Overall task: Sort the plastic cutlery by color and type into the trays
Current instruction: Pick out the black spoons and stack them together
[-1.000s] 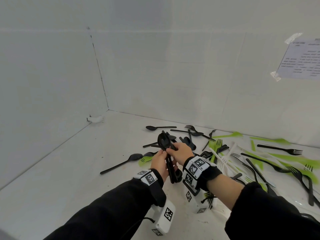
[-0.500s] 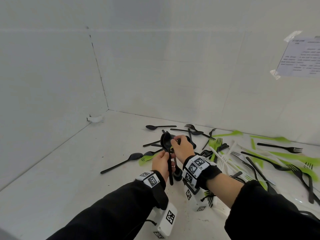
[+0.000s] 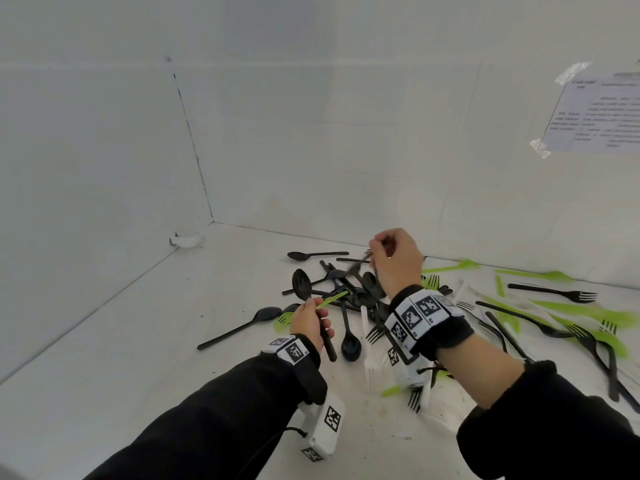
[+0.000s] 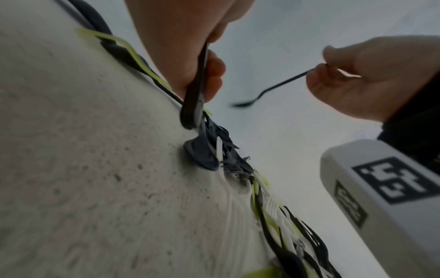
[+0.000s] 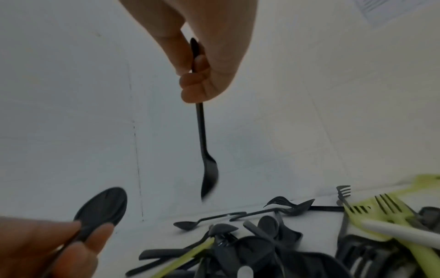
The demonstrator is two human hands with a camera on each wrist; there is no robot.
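Note:
My left hand (image 3: 311, 320) grips a bundle of black spoons (image 3: 300, 284) by the handles, bowls up, low at the near left of the cutlery pile (image 3: 360, 299). In the left wrist view the black handles (image 4: 195, 88) run down through the fingers. My right hand (image 3: 384, 251) is raised over the far side of the pile. It pinches the handle of one black spoon (image 5: 209, 176), whose bowl hangs down, blurred, above the loose black spoons. No tray is in view.
Black, green and white forks, spoons and knives lie scattered across the white floor to the right (image 3: 554, 317). A lone black spoon (image 3: 242, 327) lies left of the pile. White walls meet at the corner (image 3: 211, 220); a taped paper sheet (image 3: 595, 116) hangs at right.
My right hand has left the bundle in my left hand, moved up and away over the pile, and now holds a single black spoon. The left hand has stayed low with its spoons.

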